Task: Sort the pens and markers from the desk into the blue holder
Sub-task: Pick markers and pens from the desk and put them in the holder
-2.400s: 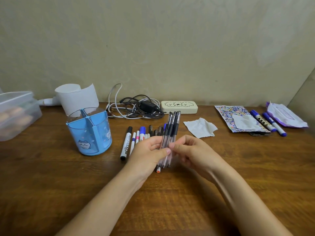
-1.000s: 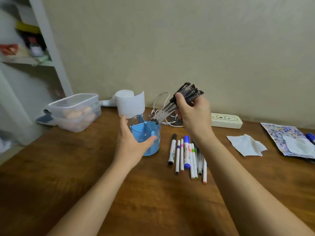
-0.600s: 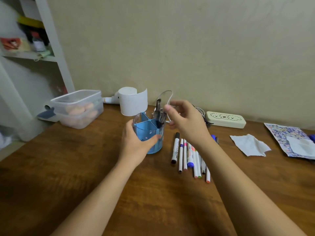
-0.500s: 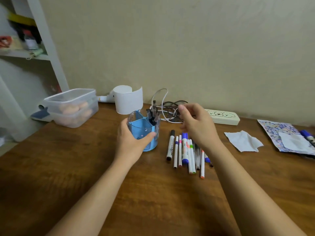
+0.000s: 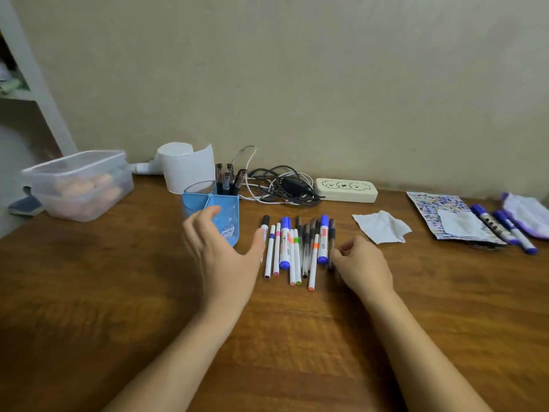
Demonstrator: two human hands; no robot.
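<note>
From the head camera we look down at our wooden desk [image 5: 118, 292]. The blue holder [image 5: 211, 213] stands near the back, and we tell every place from it. A few black-capped pens [image 5: 227, 179] already stand in its back pocket.

Just to the right of the holder lies a row of pens and markers [image 5: 297, 248], side by side and flat on the desk. Far to the right of the holder, beside a patterned sheet [image 5: 439, 214], lie more blue markers [image 5: 502, 230].

Our left hand [image 5: 219, 254] is just in front of the holder, with its fingers spread wide and nothing in it. Its thumb reaches toward the black marker at the near end of the row; we cannot tell if it touches. Our right hand [image 5: 364, 267] is at the far end of the row, fingers curled, tips close to a thin dark pen. It holds nothing yet, we think.

The pens look light, stiff and smooth, so they may roll. We would pinch them around the middle, a few together.
</note>
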